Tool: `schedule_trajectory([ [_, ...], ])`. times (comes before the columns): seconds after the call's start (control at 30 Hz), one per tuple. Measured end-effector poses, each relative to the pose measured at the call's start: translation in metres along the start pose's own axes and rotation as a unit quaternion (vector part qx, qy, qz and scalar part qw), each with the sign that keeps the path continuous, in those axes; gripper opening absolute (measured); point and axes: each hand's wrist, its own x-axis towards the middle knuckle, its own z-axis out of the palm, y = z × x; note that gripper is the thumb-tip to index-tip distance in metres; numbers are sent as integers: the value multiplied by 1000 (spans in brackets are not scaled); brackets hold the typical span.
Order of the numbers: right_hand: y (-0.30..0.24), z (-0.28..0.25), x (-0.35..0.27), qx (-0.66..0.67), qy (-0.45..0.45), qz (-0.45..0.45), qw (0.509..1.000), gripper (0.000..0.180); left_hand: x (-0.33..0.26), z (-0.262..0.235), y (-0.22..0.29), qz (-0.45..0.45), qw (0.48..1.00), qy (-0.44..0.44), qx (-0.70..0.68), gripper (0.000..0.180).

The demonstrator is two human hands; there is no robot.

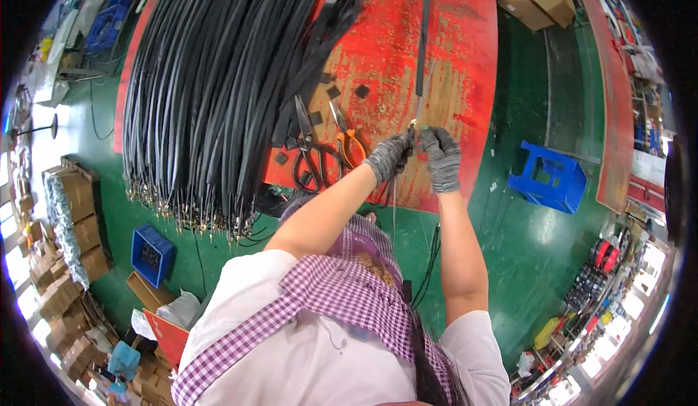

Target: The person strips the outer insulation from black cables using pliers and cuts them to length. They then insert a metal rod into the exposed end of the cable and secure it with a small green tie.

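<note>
Together, gloved fingers pinching cable

Bright, even light; fisheye-bent edges; dark corners

Green floor with blue stool, blue crate, stacked cardboard boxes.

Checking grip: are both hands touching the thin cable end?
Touching: the head view shows the left hand and right hand pinching the thin cable end.
</note>
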Motion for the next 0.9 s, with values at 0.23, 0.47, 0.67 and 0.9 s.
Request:
schedule_trajectory([
  [0.23,-11,-5,-5,73,-114,-44,990,22,-12,-5,4,16,1000,23,-13,24],
  [0.47,-15,-14,-5,389,-163,135,897,31,-29,3,-2,43,997,50,38,24],
  [0.67,27,-25,13,159,-176,101,966,29,-88,-43,-64,58,998,-28,-22,21],
  [0.9,50,5,14,72,-246,-50,965,34,-132,-71,-136,59,994,-51,-81,21],
])
